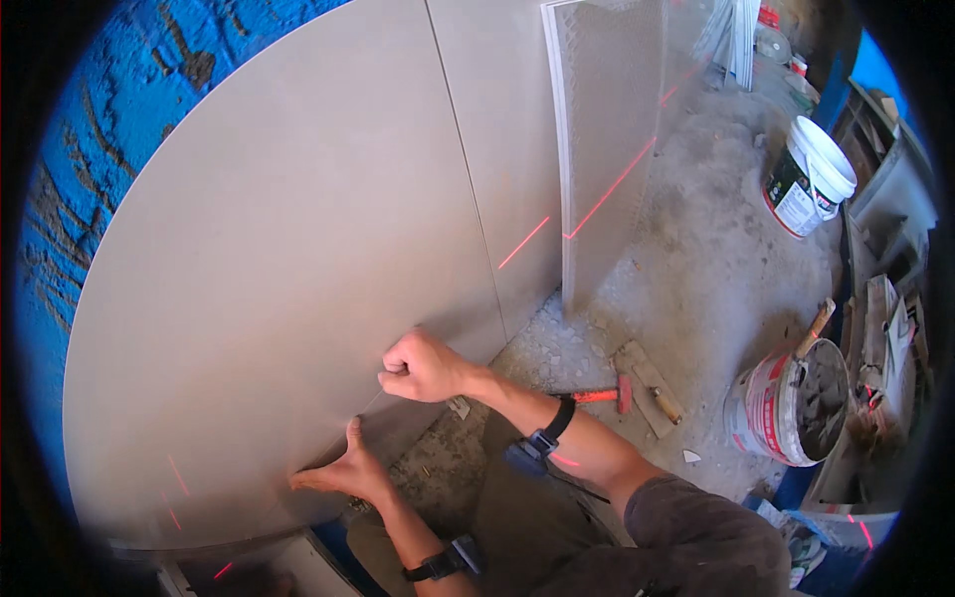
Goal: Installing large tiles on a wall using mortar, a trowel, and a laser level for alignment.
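Observation:
A large pale beige wall tile (249,249) fills the left, beside a narrower tile (492,119); a thin seam divides them. My left hand (348,463) lies low against the big tile near its bottom edge, thumb raised and fingers spread. Up and right of it, my right hand (418,368) is curled into a fist at the tile face near the lower edge, with nothing seen in it. An orange-handled hammer (597,395) and a flat trowel (647,388) lie on the dusty floor right of my right hand, partly behind that forearm. Red laser lines cross the tiles.
A blue rough wall (129,99) shows at upper left. A leaning panel (607,119) stands mid-right. On the floor (706,289) are a white bucket (801,179), a bucket of grey mortar (766,408) with a tool handle, rubble, and piled offcuts (885,338) along the right.

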Tool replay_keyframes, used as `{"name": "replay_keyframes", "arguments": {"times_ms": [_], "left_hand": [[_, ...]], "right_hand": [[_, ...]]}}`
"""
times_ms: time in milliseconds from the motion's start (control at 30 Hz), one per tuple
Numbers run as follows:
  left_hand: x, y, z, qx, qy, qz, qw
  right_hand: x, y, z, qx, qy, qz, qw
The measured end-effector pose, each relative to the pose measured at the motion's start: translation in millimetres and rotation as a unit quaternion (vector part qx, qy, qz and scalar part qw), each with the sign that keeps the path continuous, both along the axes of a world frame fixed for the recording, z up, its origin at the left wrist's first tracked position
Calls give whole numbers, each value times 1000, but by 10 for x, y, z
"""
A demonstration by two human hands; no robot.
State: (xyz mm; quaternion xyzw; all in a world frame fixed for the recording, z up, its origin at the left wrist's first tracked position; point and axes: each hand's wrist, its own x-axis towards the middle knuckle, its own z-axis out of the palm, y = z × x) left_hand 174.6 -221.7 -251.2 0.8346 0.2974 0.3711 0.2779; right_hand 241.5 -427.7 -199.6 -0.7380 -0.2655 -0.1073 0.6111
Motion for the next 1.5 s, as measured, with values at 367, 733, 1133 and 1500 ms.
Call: {"name": "replay_keyframes", "arguments": {"times_ms": [367,733,1133,1500], "left_hand": [[-12,-149,40,-13,6,5,1000],[-620,350,-210,-21,-33,-97,995],[-2344,1719,-802,-14,432,-131,892],[-2741,1378,-969,248,192,-61,948]], "right_hand": [[45,-108,-27,8,23,-25,999],[-339,-513,-393,-35,170,-207,963],[-2221,-667,-2323,-488,256,-107,828],[-2042,-440,-1799,-549,385,-21,742]]}}
